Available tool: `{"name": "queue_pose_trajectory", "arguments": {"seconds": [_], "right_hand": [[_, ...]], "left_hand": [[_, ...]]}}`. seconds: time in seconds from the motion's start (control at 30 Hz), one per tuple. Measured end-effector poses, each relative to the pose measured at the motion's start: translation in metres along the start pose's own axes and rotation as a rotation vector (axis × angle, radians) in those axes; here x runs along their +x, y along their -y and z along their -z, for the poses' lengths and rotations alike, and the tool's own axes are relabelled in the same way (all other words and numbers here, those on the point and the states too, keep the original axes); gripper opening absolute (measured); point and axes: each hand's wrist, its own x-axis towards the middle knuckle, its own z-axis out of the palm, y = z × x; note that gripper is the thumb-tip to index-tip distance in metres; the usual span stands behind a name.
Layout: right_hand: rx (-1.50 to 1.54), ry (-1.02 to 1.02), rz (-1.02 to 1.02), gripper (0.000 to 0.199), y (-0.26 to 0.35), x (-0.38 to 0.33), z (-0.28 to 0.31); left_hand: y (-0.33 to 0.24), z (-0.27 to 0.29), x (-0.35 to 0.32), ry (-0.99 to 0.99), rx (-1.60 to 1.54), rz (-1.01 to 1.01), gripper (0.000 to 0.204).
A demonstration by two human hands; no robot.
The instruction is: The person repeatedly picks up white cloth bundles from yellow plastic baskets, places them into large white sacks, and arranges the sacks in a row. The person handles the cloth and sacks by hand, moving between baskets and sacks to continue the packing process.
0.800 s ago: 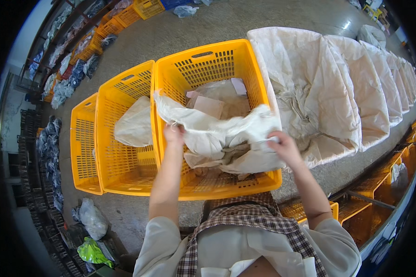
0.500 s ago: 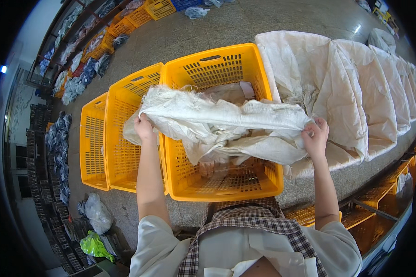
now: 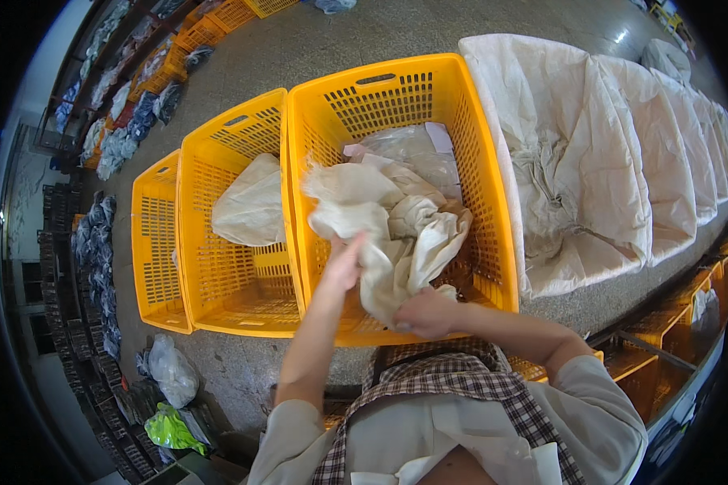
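Observation:
A crumpled off-white woven sack (image 3: 384, 214) lies bunched inside the largest yellow plastic crate (image 3: 505, 242), directly in front of me. My right hand (image 3: 429, 314) is closed in a fist on the sack's near end, by the crate's front rim. Slightly blurred, my left hand (image 3: 348, 260) grips the sack's left edge, with part of its fingers hidden by the cloth. Beyond the sack, a clear plastic bag (image 3: 412, 153) and some pale sheets rest in the crate. A piece of similar off-white cloth (image 3: 252, 206) lies in the neighbouring yellow crate (image 3: 234, 327); whether it joins the sack I cannot tell.
A third yellow crate (image 3: 155, 242) stands at the far left of the row. On the right, a row of white cloth-lined containers (image 3: 590, 170) touches my crate. Shelves (image 3: 97, 73) and bagged goods fill the left side; a clear plastic bag (image 3: 172, 373) sits on the floor.
The sack, earlier stretched wide across the crate between both hands, is now bunched down inside it. Both hands have come inward and closer together, the right one also toward me.

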Motion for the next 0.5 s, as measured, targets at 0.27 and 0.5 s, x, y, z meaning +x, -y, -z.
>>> {"name": "queue_pose_trajectory", "arguments": {"seconds": [0.27, 0.5], "right_hand": [[0.399, 0.016, -0.249, 0.032, -0.009, -0.014, 0.013], [-0.193, -0.554, -0.713, 0.053, -0.022, -0.040, 0.078]], "left_hand": [[0.035, 0.064, 0.023, -0.082, -0.225, 0.035, 0.047], [0.069, -0.030, -0.016, 0.536, 0.518, -0.090, 0.044]]}}
